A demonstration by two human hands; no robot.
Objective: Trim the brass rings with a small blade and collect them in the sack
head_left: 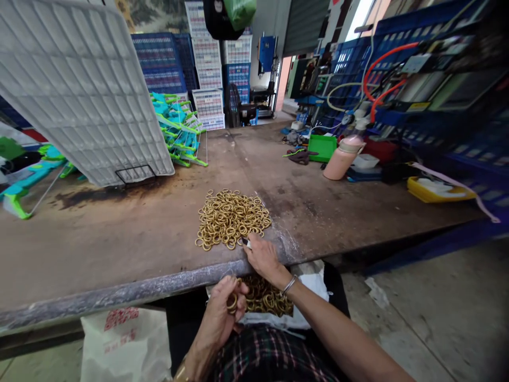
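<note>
A heap of brass-coloured rings [233, 215] lies on the brown tabletop near its front edge. My right hand [262, 257] is at the heap's near side, its fingers closed on a small black-tipped white tool [245, 242] whose kind I cannot make out. Below the table edge, my left hand [222, 305] is curled around brass rings [232, 303]; how many it holds is hidden by the fingers. Between my forearms, a white sack [314, 286] rests open on my lap, with many more rings [270, 300] inside, darker in the shade.
A tall ribbed grey-white panel [87, 90] leans at the left, beside turquoise and green plastic parts [178, 130]. Toward the right stand a pink bottle [342, 159], a green tray [321, 147] and a yellow tray [437, 191]. A printed white bag [127, 345] hangs below the table.
</note>
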